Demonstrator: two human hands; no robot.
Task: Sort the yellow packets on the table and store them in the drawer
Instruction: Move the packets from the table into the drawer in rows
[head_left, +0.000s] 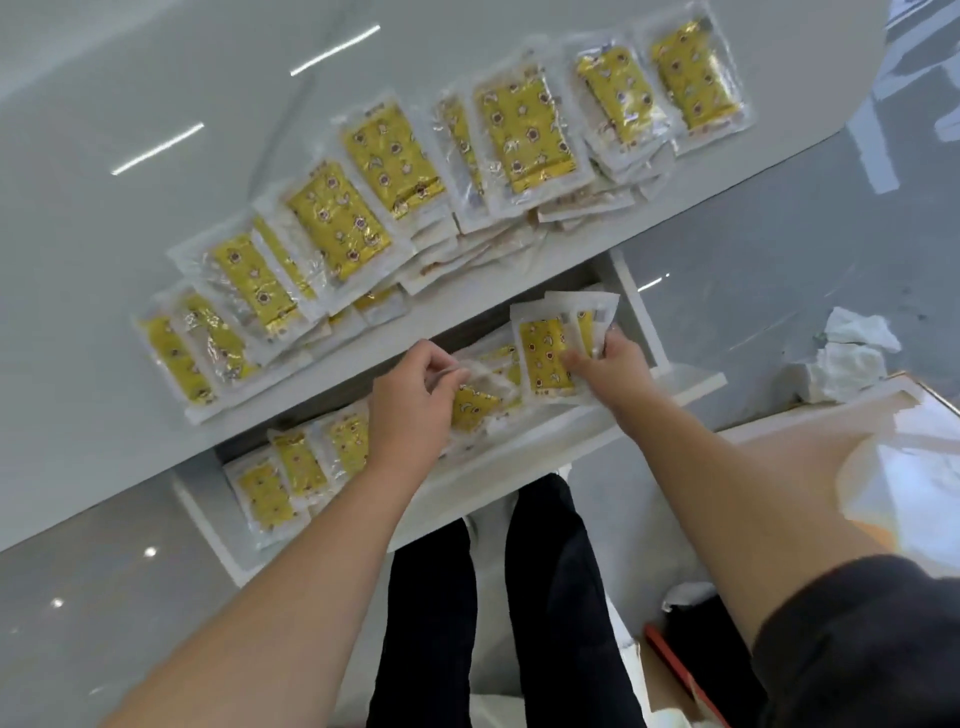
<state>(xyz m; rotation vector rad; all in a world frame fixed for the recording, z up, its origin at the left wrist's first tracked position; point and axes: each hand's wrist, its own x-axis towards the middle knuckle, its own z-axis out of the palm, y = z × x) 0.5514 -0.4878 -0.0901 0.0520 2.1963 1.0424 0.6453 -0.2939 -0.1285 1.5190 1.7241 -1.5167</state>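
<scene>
**Both hands reach into the open drawer, each holding yellow packets.**

Past the dark trouser legs (431, 597), the white drawer (524, 467) stands pulled out under the desk edge. The left hand (415, 387) pinches the clear wrapper of a loose packet (474, 408) lying mid-drawer, its fingers (441, 366) curled. The right hand (610, 364) grips an upright stack of packets (545, 358) near the drawer's right end, thumb on the front one. At the left end, stored packets (291, 473) lie overlapped. Farther off, the desk (130, 260) carries overlapping piles of yellow packets (337, 218) along its edge.

Yellow packets (524, 127) in clear wrap overlap along the table (104, 312); others lie in the open drawer (519, 457).
</scene>
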